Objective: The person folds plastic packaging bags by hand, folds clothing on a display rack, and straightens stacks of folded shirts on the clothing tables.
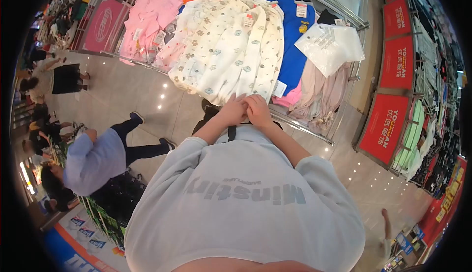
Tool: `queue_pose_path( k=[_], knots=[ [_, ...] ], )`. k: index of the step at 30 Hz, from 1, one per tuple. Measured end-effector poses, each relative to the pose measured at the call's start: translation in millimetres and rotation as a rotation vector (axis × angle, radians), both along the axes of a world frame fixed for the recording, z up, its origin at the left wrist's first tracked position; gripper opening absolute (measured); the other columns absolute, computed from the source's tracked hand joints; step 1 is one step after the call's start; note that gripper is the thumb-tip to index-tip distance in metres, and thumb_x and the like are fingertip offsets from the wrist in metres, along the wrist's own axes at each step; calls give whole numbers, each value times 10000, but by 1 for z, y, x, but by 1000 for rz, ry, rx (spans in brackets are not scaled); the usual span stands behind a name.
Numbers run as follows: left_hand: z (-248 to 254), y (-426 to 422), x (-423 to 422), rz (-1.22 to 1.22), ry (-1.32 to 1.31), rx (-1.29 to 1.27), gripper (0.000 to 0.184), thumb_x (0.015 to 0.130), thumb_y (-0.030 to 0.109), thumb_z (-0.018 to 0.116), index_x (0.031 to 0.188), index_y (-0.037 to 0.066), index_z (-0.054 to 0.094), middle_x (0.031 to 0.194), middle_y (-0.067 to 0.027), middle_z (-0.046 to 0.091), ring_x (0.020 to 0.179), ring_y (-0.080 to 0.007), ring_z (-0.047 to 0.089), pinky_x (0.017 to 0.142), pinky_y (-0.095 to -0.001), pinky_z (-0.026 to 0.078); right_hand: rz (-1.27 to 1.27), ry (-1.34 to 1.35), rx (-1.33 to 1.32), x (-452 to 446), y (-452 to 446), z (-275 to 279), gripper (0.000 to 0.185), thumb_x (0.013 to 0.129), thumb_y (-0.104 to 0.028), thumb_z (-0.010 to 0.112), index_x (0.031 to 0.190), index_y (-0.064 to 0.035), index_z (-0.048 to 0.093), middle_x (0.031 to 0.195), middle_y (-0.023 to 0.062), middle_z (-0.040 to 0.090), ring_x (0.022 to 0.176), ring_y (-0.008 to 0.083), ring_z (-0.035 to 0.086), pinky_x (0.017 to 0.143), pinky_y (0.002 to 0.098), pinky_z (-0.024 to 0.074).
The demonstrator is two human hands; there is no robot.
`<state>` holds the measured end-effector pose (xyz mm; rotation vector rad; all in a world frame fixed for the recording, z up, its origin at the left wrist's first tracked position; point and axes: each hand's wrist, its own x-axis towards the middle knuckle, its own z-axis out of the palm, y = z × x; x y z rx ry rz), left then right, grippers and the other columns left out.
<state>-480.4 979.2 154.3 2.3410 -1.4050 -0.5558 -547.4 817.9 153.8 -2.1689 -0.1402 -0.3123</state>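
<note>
Meeting at the near hem, fingers of my left hand (233, 109) and right hand (258, 110) are together; grip unconfirmed. Printed cream garment (231, 50) lies directly ahead, long axis running away, neither hand clearly nearer.

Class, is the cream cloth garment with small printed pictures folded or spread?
Spread: the garment lies broad, with long loose ripples running down towards its lower edge.
</note>
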Motion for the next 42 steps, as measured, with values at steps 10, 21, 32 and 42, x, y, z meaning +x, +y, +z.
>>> queue_pose_path(
  k=[10, 21, 32, 42],
  knots=[
    [7, 103, 91, -91, -5, -247, 421, 812, 94, 641, 1227, 36, 607, 1365, -171, 560, 1367, -359, 443, 1157, -554, 312, -422, 26, -66, 71, 93, -13, 222, 878, -3, 578, 1092, -7, 638, 1085, 184, 652, 1041, 382, 601, 928, 459, 470],
    [-3, 207, 183, -79, -78, -167, 614, 809, 106, 661, 1404, 126, 510, 1522, -121, 436, 1442, -329, 358, 1161, -595, 263, -375, 147, -282, 134, 225, 9, 313, 842, -90, 634, 1151, -47, 609, 1159, 149, 644, 1174, 364, 580, 1030, 475, 426],
    [17, 198, 211, -191, 11, -15, 498, 847, 142, 650, 1339, 116, 570, 1415, -111, 545, 1363, -301, 461, 1103, -539, 352, -487, 182, -68, 159, 170, -30, 145, 881, -83, 632, 1019, -48, 657, 955, 131, 666, 904, 329, 642, 788, 412, 526],
    [4, 107, 306, -113, 137, -41, 318, 919, 215, 638, 1206, 79, 659, 1183, -132, 662, 1110, -331, 610, 963, -428, 487, -887, 11, 38, 235, 0, -40, 341, 836, -67, 667, 1177, -60, 643, 1050, 135, 669, 942, 305, 655, 841, 392, 522]
  ],
)
